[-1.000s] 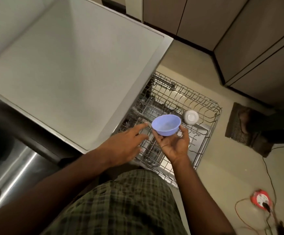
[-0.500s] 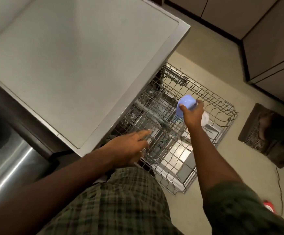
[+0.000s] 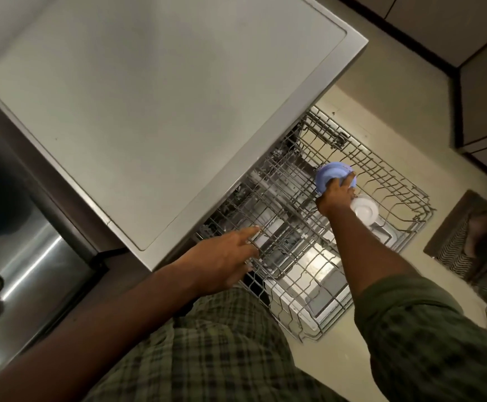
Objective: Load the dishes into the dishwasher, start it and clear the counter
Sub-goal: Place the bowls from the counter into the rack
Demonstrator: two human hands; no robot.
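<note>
Loading step: right hand [image 3: 336, 195] gripping inverted blue bowl [image 3: 330, 176] over rack [image 3: 387, 169], left hand [image 3: 222, 256] spread, bracing; next, seating between tines beside white bowl [image 3: 364, 210].

I see open rack [image 3: 393, 181] space right of the blue bowl [image 3: 327, 175]; the white bowl [image 3: 365, 210] blocks the slot just beside my right hand [image 3: 336, 195]. The appliance top [image 3: 149, 111] overhangs the rack's left side, and what lies beneath may be cramped.
</note>
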